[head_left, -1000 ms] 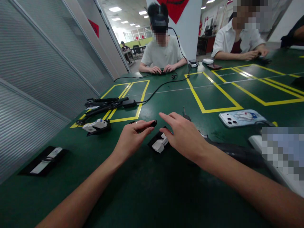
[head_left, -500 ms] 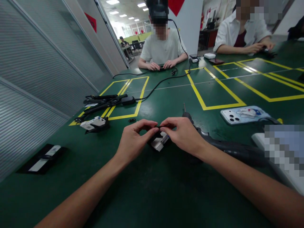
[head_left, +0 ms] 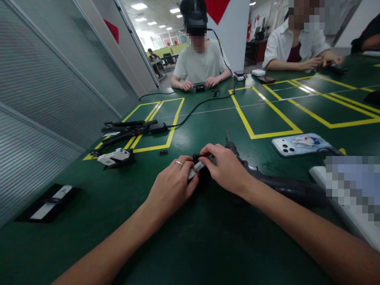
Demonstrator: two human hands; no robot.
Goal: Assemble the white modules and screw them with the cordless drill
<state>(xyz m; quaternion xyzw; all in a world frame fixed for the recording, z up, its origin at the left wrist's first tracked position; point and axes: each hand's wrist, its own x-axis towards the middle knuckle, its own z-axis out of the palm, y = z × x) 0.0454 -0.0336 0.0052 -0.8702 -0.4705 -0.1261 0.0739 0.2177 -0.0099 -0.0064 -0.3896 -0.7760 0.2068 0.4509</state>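
Observation:
My left hand [head_left: 170, 180], a ring on one finger, is closed round a small white-and-black part [head_left: 196, 169] just above the table. My right hand [head_left: 227, 168] is closed in a pinch at the upper end of that part, by a small black piece [head_left: 196, 157]. The fingertips cover most of the black piece, so its kind is unclear. Beside my right forearm lies a black power screwdriver [head_left: 279, 184], its thin bit pointing away from me. A similar white-and-black part [head_left: 115, 157] rests on the left. Between it and my left hand is a tiny black piece [head_left: 163, 152].
On the green table [head_left: 166, 253], yellow tape marks rectangles. A black cable bundle [head_left: 133, 130] lies at the far left, a black sheet with white strips [head_left: 49, 202] nearer. To the right are a phone [head_left: 301, 144] and a white-edged object [head_left: 326, 186]. Other people sit opposite.
My left hand has gone from a pinch at the small black piece to a grip round the white-and-black part. My right hand stays pinched close by. The view has shifted slightly.

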